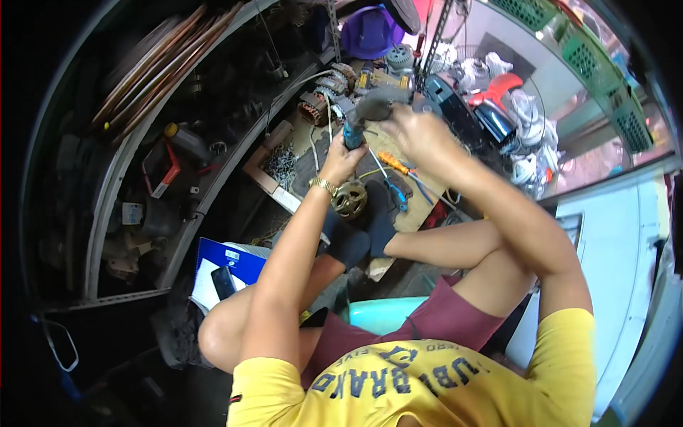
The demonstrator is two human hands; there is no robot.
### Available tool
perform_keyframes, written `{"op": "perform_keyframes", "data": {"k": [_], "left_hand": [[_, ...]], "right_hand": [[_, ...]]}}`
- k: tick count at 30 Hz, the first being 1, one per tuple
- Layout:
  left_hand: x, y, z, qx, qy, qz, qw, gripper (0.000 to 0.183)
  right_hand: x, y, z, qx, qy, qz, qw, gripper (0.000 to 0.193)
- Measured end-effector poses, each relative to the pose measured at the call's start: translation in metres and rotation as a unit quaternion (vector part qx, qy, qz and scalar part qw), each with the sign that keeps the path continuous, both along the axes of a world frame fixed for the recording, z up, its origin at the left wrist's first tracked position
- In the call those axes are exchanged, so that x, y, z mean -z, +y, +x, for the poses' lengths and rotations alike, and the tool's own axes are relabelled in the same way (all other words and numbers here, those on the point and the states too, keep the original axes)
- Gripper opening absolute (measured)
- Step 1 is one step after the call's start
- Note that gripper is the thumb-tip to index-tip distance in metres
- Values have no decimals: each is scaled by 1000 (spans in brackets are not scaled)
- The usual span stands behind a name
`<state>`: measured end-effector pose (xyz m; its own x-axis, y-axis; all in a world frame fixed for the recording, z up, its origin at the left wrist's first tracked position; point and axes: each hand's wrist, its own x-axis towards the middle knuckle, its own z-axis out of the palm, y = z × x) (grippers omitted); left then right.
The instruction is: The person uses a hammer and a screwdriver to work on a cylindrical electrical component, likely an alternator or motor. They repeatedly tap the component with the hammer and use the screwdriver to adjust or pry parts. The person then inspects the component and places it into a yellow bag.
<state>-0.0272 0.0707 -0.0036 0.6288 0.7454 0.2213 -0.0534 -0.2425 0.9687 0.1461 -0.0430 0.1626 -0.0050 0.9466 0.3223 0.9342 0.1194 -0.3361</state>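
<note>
Left grip (343, 160): clasping blue handle (350, 136) beyond metal cover (349, 200), likely for steadiness
Right grip (421, 133): blurred; cannot tell
Orange screwdriver (393, 162): ahead and right of metal cover, seemingly handy

We gripped a blue-handled tool (348, 135) in our left fingers (357, 152); our blurred right fingers (400, 128) were near its dark top. Nearer us than the left fingers sat a round metal part (349, 196); right of them, an orange-handled screwdriver (393, 162).

Two hands (343, 158) (421, 135), one gold bracelet (324, 186), one orange-handled tool (393, 161), one phone (224, 282) and one purple basin (365, 34) show.
</note>
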Motion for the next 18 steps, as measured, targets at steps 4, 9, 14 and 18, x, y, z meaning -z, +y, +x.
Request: {"op": "perform_keyframes", "data": {"k": [4,9,14,18], "left_hand": [[-3,12,-12,-34,-8,-37,999,19],[-4,11,4,-31,-15,-9,999,19],[-5,31,-11,-51,-53,-31,997,12],[1,16,-5,-48,-46,-9,998,13]], "right_hand": [[-112,17,11,-99,-173,208,958,30],[-86,25,19,-41,2,281,959,25],[-52,30,7,-56,-52,-113,991,29],[-64,64,15,-170,-86,190,963,24]]}}
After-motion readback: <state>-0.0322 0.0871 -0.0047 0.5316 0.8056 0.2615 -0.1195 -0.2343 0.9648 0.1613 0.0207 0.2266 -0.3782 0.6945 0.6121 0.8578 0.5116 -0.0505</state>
